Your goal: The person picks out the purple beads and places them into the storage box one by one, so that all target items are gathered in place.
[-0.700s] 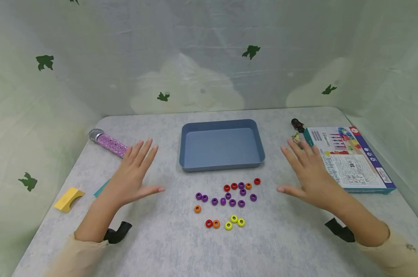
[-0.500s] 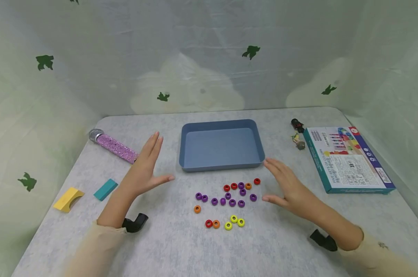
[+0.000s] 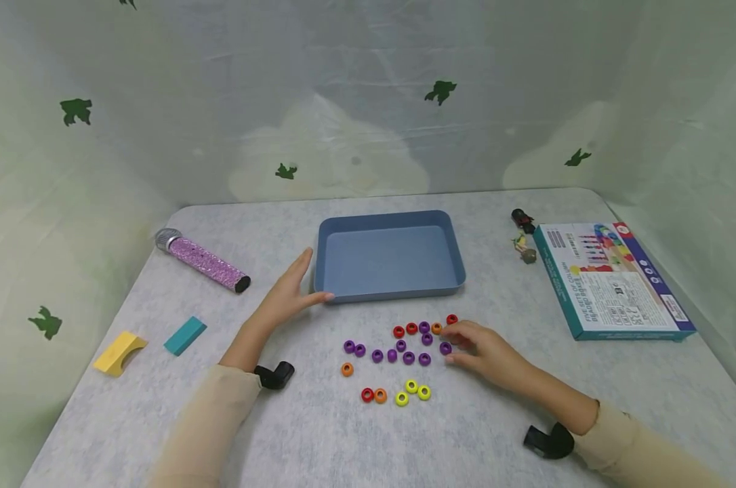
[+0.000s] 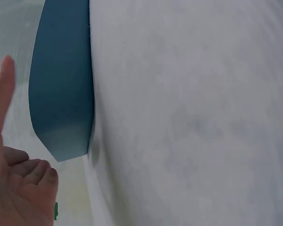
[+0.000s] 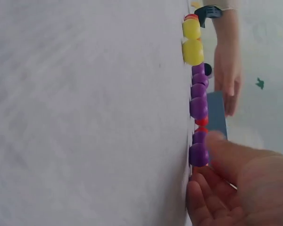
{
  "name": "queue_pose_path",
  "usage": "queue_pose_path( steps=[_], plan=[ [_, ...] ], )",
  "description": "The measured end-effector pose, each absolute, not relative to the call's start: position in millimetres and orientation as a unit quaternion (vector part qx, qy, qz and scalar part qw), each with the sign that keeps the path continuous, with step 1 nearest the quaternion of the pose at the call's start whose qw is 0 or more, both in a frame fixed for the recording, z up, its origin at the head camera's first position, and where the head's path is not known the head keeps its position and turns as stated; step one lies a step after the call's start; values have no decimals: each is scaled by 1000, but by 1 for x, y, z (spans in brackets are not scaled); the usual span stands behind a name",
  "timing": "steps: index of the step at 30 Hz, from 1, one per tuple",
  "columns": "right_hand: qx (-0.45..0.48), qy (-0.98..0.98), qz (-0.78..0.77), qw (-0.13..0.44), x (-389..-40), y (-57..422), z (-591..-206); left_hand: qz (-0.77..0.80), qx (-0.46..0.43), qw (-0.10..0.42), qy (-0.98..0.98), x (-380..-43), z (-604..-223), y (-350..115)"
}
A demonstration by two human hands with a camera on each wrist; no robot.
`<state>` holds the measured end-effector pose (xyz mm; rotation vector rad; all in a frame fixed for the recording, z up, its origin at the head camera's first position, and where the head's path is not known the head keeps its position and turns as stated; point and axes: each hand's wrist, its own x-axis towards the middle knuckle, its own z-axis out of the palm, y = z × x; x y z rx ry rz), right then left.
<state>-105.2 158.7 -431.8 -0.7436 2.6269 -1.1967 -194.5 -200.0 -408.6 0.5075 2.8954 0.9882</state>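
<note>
Ten purple, four red, three orange, three yellow beads (image 3: 424, 394), one tray (image 3: 389, 261), one microphone (image 3: 205, 260), two blocks (image 3: 185, 335), two figurines (image 3: 522, 221), one box (image 3: 615, 281)

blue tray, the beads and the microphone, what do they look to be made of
Blue tray: probably plastic, perhaps coated metal; satin, with even colour and soft shading.
Beads: likely plastic, smooth with slight sheen and bright solid colours.
Microphone: glittery, sparkling pink-purple handle, base material unclear; silvery mesh head looks metallic.
</note>
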Motion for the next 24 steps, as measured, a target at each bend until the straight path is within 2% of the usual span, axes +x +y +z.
queue_pose_path(
  steps=[7, 13, 20, 24],
  plan=[
    [-263, 884, -378, 83, -108, 159, -439, 342, 142, 61, 927, -199, -415, -197],
    [-249, 879, -401, 72, -114, 156, -423, 373, 141, 73, 914, -199, -417, -197],
    [-269, 866, -421, -14, -155, 151, -389, 384, 138, 77, 910, -200, -418, -197],
    [-249, 872, -421, -20, -187, 144, -385, 388, 133, 83, 908, -202, -419, -197]
  ],
)
